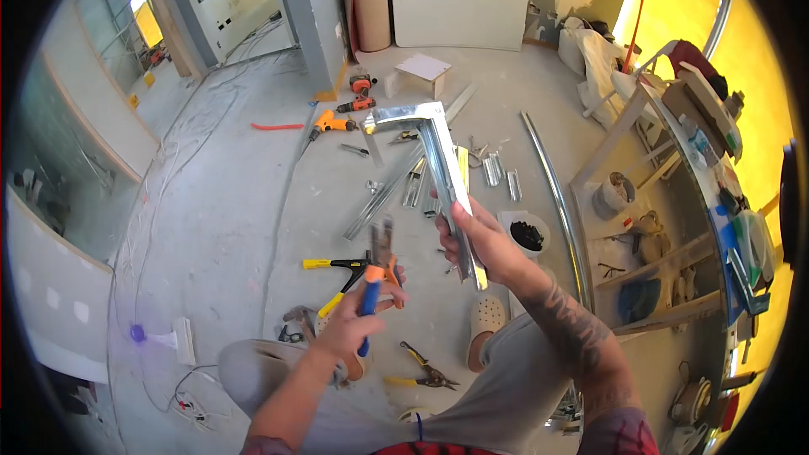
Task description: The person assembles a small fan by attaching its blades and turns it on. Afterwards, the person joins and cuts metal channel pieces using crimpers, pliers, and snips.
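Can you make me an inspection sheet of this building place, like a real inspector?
Surface: grey floor, marked and streaky.
Job's things: bent metal channel; blue-and-orange-handled tool, its head blurred.
Clutter: orange drill, yellow-handled snips and loose metal pieces on the floor.
Hands: left hand grips the tool; right hand has its fingers around the channel.
Cables: tangled cable on the floor at left.
Surroundings: white board at the back; yellow sheeting at right.

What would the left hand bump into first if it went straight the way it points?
Probably the bent metal piece held in the right hand, though depth is hard to judge.
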A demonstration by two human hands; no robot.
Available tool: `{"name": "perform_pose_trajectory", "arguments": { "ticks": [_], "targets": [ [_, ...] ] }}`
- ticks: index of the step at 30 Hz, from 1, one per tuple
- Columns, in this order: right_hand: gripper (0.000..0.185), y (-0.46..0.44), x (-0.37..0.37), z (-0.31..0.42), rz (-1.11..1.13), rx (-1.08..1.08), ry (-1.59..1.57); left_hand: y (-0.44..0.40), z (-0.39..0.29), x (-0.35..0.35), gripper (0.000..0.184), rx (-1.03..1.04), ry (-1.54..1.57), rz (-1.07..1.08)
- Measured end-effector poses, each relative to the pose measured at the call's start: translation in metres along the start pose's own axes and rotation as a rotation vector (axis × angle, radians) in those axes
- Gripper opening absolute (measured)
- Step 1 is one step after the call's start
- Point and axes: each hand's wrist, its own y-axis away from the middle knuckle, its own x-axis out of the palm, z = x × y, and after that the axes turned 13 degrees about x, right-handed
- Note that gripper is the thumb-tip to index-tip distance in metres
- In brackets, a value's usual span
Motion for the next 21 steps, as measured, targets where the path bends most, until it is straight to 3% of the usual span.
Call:
{"name": "perform_pose_trajectory", "arguments": {
  "ticks": [2,5,8,12,14,21],
  "targets": [
    [0.067,0.000,0.006,-0.001,-0.002,0.007,0.125,0.012,0.010,0.004,0.033,0.093,-0.648,0.016],
    [0.078,-0.003,0.012,-0.007,0.030,0.042,0.249,0.020,0.000,0.005,0.035,0.043,-0.786,0.042],
    [0.078,-0.002,0.023,-0.014,0.021,0.065,0.406,0.014,-0.014,0.015,0.035,0.108,-0.839,0.015],
    [0.076,-0.006,0.030,-0.019,0.062,0.100,0.366,0.016,-0.020,0.015,0.036,0.095,-0.837,0.001],
    [0.066,-0.007,0.031,-0.019,0.090,0.116,0.394,0.016,-0.022,0.014,0.034,0.155,-0.846,-0.005],
    [0.066,-0.005,0.037,-0.015,0.146,0.145,0.341,0.021,-0.016,0.006,0.035,0.117,-0.789,0.009]
  ]
}}
